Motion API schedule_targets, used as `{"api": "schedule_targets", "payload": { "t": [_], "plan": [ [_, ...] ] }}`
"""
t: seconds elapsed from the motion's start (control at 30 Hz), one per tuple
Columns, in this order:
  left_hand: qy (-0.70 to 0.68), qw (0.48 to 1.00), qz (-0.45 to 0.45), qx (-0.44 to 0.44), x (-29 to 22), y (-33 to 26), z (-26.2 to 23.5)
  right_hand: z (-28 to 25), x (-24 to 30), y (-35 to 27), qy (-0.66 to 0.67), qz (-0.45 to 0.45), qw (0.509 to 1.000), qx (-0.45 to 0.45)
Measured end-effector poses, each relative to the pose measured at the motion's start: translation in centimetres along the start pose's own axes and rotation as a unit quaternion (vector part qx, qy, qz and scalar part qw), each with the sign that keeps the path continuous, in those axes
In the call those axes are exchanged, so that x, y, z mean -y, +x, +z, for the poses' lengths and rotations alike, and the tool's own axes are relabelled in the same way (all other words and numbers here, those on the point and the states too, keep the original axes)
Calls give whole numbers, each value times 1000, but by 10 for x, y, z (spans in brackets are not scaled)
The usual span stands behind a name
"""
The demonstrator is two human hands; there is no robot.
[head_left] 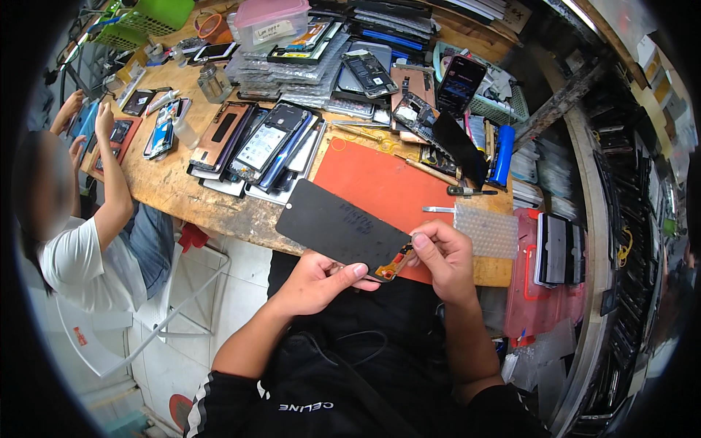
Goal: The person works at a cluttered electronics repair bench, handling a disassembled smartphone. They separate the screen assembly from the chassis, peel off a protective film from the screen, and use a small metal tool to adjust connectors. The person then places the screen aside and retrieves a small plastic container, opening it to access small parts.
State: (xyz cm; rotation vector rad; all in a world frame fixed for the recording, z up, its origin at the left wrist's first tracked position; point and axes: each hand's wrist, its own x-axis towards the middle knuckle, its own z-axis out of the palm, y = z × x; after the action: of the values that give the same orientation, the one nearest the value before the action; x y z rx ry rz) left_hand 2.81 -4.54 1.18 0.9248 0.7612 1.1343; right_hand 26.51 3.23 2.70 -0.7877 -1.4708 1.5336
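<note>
A black phone display panel (337, 223) is held back side up over the bench's near edge, with handwriting on it. At its right end shows an orange and gold flex cable (388, 271). My left hand (321, 283) grips the panel's lower edge, thumb on top beside the flex cable. The fingers of my right hand (444, 257) are pinched at the panel's right corner, by the cable's upper end. Whether they hold a loose piece there is too small to tell. Beneath the panel lies an orange-red work mat (387, 179).
Stacks of opened phones (272, 142) sit left of the mat. A screwdriver (427, 170), tweezers (438, 209) and bubble wrap (488, 230) lie to the right. A lit phone (461, 82) stands by a green basket (511, 102). At the left, another person (95, 248) works at the bench.
</note>
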Motion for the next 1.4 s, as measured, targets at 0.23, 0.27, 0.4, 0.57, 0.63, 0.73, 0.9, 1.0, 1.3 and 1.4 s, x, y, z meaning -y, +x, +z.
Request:
{"api": "schedule_targets", "payload": {
  "t": [0.23,0.27,0.4,0.57,0.63,0.73,0.9,1.0,1.3,1.4],
  "plan": [
    [-24,998,15,-50,10,-3,-7,2,-1,-5,0,8,1000,-6],
    [-31,997,28,-66,12,-3,-9,1,-1,-5,-7,9,1000,-9],
    [-24,992,48,-115,9,-3,-16,1,-1,-6,-17,18,1000,-16],
    [-35,986,59,-149,8,-4,-9,4,-1,-5,-4,23,1000,-9],
    [-60,987,58,-137,9,-5,-11,2,-2,-4,19,28,999,5],
    [-84,988,53,-117,13,-7,-18,2,-2,-5,35,39,999,14],
    [-62,988,57,-132,15,-4,-18,4,1,-5,16,45,999,3],
    [-52,989,51,-131,14,-4,-19,4,0,-5,6,50,999,4],
    [-89,974,51,-204,22,3,-24,2,-13,-9,-67,32,996,-41],
    [-29,941,101,-322,15,8,-20,6,-22,-11,-155,13,983,-94]
  ]
}}
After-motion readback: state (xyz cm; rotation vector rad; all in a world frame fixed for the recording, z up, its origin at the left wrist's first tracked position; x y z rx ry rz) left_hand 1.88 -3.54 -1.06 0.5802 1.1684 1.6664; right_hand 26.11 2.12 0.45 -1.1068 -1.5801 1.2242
